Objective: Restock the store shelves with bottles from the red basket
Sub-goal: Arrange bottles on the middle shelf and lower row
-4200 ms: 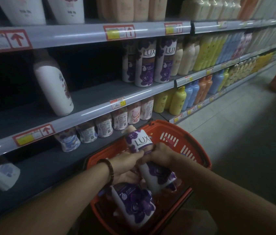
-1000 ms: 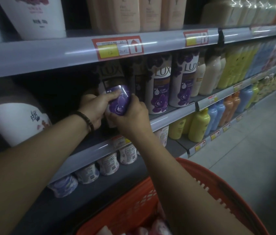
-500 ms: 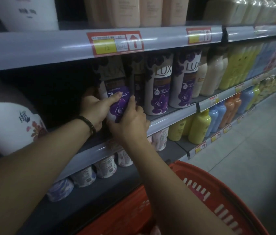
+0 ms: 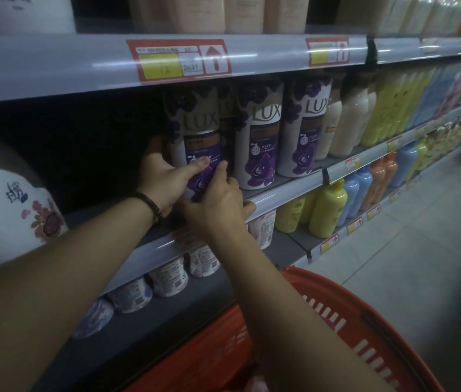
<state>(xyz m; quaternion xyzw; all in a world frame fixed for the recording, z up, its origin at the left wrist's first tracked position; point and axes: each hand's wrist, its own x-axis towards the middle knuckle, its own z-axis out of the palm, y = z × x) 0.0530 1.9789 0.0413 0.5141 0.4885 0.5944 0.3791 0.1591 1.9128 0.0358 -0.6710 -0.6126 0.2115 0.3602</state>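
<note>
— Up from the basket point(image 4: 201, 355) and onto the shelf point(image 4: 286, 193): the bottle point(image 4: 195, 137), lifted out by both grips about four seconds ago, now stands left of the Lux row point(image 4: 260, 137). Half a second ago it leaned a little; now it sits squarer, label forward.

— Touching the row?

— Just beside it. The gap is dark, so I cannot tell whether they meet.

— Long axis?

— Upright, same as the row's.

— And the grips?

— Left grip point(image 4: 164, 176) clasps the bottle on the side away from the row, thumb across the label. Right grip point(image 4: 221, 202) curls on its lower front, on the row's side, with the index finger on the label and the little finger at the shelf lip.

— What does the next move turn on?

— The bottle looks placed, or nearly so. It lies straight ahead of both grips, deeper in than the lip. So each must loosen and draw back without dragging the base forward. Right grip is nearer the row, so it is likelier to knock it.

— More to stock?

— Probably. Below the row, the basket's inside barely shows.
</note>
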